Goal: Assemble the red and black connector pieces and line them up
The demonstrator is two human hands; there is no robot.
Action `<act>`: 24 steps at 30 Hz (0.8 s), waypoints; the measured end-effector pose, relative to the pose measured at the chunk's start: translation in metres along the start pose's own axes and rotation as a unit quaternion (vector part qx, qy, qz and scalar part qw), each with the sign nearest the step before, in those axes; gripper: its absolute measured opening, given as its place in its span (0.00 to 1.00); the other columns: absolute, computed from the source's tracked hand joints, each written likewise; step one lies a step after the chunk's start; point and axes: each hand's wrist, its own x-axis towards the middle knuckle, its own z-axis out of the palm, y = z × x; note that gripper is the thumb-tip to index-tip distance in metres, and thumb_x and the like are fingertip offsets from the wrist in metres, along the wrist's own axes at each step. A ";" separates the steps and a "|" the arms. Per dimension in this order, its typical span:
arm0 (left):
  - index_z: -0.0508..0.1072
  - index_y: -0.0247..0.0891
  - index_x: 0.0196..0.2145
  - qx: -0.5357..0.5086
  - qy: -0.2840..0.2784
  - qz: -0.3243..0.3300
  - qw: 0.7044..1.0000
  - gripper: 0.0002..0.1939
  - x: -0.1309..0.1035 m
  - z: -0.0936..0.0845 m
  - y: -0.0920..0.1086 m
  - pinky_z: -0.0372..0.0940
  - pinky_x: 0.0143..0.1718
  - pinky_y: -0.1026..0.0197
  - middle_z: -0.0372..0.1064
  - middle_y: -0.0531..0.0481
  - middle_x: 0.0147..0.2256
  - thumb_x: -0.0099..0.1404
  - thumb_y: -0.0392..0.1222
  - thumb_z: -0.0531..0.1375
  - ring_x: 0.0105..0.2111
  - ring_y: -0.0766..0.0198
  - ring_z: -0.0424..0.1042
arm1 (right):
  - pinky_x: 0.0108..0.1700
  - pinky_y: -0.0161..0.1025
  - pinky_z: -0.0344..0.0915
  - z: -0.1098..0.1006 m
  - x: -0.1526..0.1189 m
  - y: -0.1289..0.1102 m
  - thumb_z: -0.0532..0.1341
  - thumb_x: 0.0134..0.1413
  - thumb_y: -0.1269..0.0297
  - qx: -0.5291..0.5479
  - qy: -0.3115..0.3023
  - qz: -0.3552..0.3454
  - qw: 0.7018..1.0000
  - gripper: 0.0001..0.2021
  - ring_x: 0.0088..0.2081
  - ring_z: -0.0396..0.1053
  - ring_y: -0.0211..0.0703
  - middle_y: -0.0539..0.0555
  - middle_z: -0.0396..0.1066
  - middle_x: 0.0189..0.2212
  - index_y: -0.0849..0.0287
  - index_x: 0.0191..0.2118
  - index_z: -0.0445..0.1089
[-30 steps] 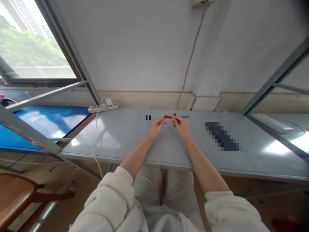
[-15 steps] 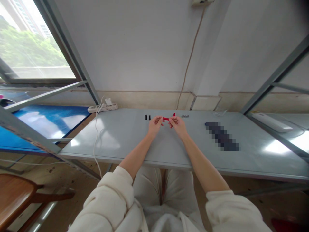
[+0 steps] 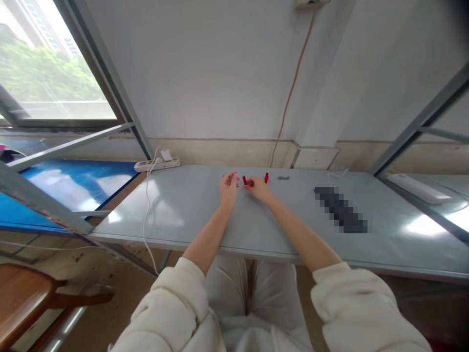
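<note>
My right hand [image 3: 257,189] pinches a short red cylinder-like piece [image 3: 245,180] at its fingertips, held nearly upright just above or on the grey table. My left hand [image 3: 227,188] is a little to the left of it, fingers curled but apart, with nothing that I can make out between them. Behind my right hand a second red piece [image 3: 266,177] stands upright on the table. Several small dark metallic pieces [image 3: 283,178] lie in a row to its right. The two black cylinders are almost wholly hidden behind my left hand.
A white power strip [image 3: 157,164] with a plug and a dangling cable [image 3: 147,205] lies at the table's left back corner. A dark pixelated patch [image 3: 340,209] covers something on the right. Metal frame posts stand at both sides, and a wall rises behind the table [image 3: 256,234].
Both hands were gripping one red piece lying sideways between them. My left hand has come off it and moved left, over the black cylinders. My right hand has moved left, turning the piece upright.
</note>
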 end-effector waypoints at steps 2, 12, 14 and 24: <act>0.68 0.36 0.32 -0.018 0.062 -0.010 0.998 0.15 0.004 -0.003 0.000 0.55 0.21 0.68 0.64 0.52 0.25 0.53 0.51 0.55 0.18 0.75 0.59 | 0.28 0.34 0.58 0.008 0.009 -0.002 0.60 0.41 0.68 -0.021 -0.013 0.013 1.000 0.04 0.24 0.62 0.36 0.52 0.67 0.21 0.60 0.22 0.63; 0.65 0.34 0.27 -0.087 0.125 -0.096 0.984 0.10 0.002 -0.003 0.000 0.49 0.16 0.69 0.61 0.54 0.21 0.55 0.45 0.53 0.15 0.76 0.57 | 0.31 0.35 0.58 0.042 0.032 -0.006 0.59 0.42 0.67 -0.077 -0.023 0.029 0.996 0.03 0.29 0.66 0.41 0.57 0.70 0.27 0.60 0.24 0.67; 0.64 0.34 0.26 -0.097 0.121 -0.100 0.983 0.09 0.002 -0.002 0.001 0.48 0.16 0.69 0.60 0.55 0.21 0.54 0.44 0.53 0.15 0.76 0.56 | 0.31 0.35 0.59 0.043 0.033 -0.005 0.58 0.43 0.66 -0.080 -0.022 0.035 0.996 0.04 0.30 0.66 0.41 0.57 0.70 0.28 0.60 0.25 0.68; 0.66 0.37 0.27 0.083 0.000 0.074 0.994 0.12 -0.013 0.002 0.005 0.57 0.26 0.66 0.62 0.52 0.22 0.57 0.48 0.52 0.21 0.71 0.60 | 0.36 0.41 0.60 0.006 -0.004 0.005 0.61 0.41 0.62 -0.125 0.002 0.041 0.991 0.14 0.38 0.66 0.48 0.60 0.68 0.35 0.59 0.38 0.67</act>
